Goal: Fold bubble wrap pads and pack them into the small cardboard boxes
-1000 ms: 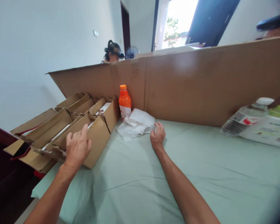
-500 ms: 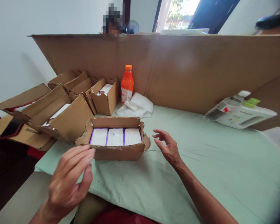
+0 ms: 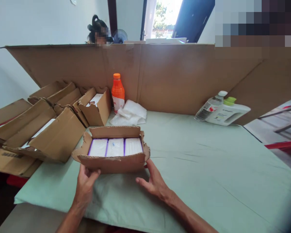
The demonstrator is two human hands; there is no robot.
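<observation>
A: What is the biggest thing here?

B: One long cardboard wall (image 3: 174, 77). It stands upright along the far side of the tabletop (image 3: 208, 168) and bends toward the right end.

A: And the tabletop itself?

B: It is covered with one pale green cloth, a little wrinkled. Behind the wall there are white room walls, an open doorway with daylight, and one person's head (image 3: 98, 30) over the edge.

A: How many boxes?

B: On the left I see a crowd of open cardboard boxes (image 3: 38, 126), flaps up. They overlap, so I cannot count them exactly. One small open box (image 3: 113, 163) sits apart, near the front edge. Inside lie three white packs (image 3: 115, 147) side by side, with purple lines between them.

A: Where are the hands?

B: The left hand (image 3: 86, 184) touches the front left corner of this small box, grip spread, thumb up against the cardboard. The right hand (image 3: 155, 183) is at the front right corner, grip also spread, fingers flat and touching the box side.

A: Smaller things?

B: At the right, two bottles lean against the wall: one white jug with green cap (image 3: 229, 111) and one clear bottle (image 3: 210, 106). In the middle, one orange bottle (image 3: 117, 92) stands upright, and one crumpled plastic wrap (image 3: 131, 113) lies just beside it.
</observation>
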